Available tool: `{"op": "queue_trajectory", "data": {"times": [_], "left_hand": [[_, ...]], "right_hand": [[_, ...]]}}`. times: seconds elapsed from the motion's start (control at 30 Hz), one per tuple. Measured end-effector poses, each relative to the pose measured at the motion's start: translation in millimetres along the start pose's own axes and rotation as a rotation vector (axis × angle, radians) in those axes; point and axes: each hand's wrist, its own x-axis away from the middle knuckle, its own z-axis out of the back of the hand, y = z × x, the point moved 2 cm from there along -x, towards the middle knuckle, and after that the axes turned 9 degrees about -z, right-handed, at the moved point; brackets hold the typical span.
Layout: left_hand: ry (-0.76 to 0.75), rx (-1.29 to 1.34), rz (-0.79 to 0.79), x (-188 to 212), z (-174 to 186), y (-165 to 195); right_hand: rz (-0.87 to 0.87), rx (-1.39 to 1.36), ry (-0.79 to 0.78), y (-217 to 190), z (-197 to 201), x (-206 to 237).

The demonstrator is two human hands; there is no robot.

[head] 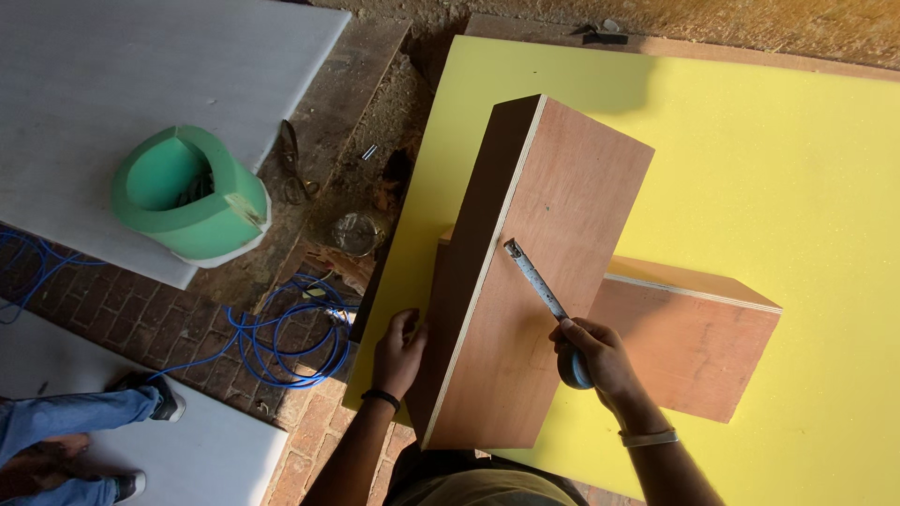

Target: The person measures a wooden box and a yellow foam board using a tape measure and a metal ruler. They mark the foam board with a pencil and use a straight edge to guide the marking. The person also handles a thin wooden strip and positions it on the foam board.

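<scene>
A brown plywood box [544, 272] stands on a yellow board [769, 169], leaning across a second plywood box [694, 337] that lies flat behind it. My left hand [398, 351] grips the near left edge of the upright box. My right hand [600, 356] holds a tape measure [574, 367], whose blade [534, 276] runs diagonally up across the box face to its left edge.
A green foam roll [187, 192] sits on a white sheet [141, 84] at the left. Blue hose [281, 347] coils on the brick floor. Another person's legs in jeans [75, 422] show at the bottom left. Scissors [292, 164] lie near sawdust.
</scene>
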Motion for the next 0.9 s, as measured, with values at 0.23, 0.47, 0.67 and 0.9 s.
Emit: {"op": "queue_trajectory", "data": {"times": [0.23,0.47,0.67,0.9], "left_hand": [[-0.496,0.277,0.349,-41,-29,-93],[-0.351,0.35,0.336,-38,-13,-70],[-0.187,0.14,-0.219,-101,20,25],[-0.644,-0.267,-0.678,-201,-5,159]], "right_hand": [[-0.115,-0.057,0.254,26,-27,29],[-0.199,-0.147,0.549,34,-71,30],[-0.086,-0.311,0.254,38,-87,30],[-0.185,-0.32,0.569,63,-121,23]]}}
